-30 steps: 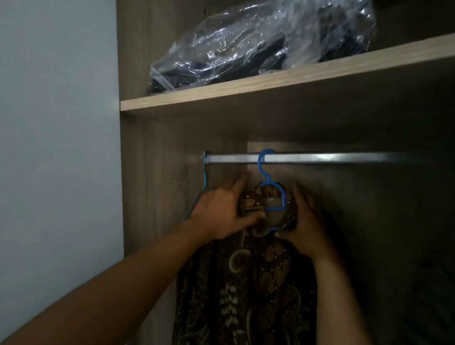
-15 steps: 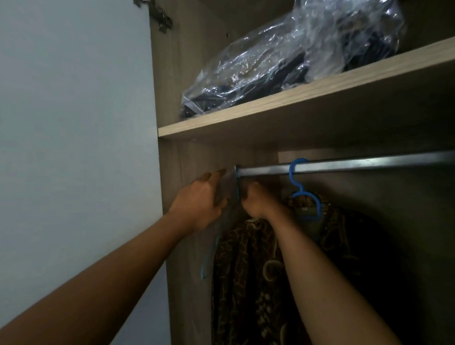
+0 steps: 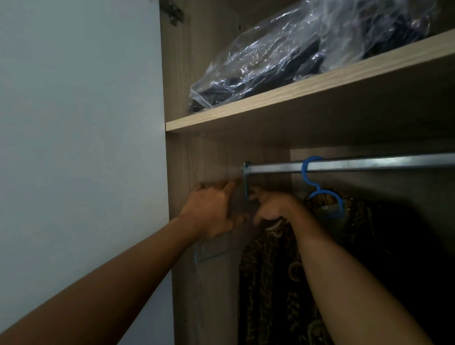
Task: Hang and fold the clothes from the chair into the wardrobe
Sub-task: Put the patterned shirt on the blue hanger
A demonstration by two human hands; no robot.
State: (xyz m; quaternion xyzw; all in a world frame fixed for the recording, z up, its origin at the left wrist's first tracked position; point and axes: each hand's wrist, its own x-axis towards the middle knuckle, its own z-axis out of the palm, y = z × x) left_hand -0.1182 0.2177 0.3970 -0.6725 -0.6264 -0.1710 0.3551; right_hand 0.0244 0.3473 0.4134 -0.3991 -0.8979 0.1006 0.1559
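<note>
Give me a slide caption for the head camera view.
Left hand and right hand reach for a thin blue hanger at the rail's left end, beside a hung patterned shirt.

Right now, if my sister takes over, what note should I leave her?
Left hand: open, fingers straight, at the empty hanger on the left end of the rod.
Right hand: fingers curled by that hanger's neck; grip unclear.
Done: shirt hangs on the rod by a thick hanger.
Left: probably take the empty hanger down for the next garment; chair out of view.
</note>
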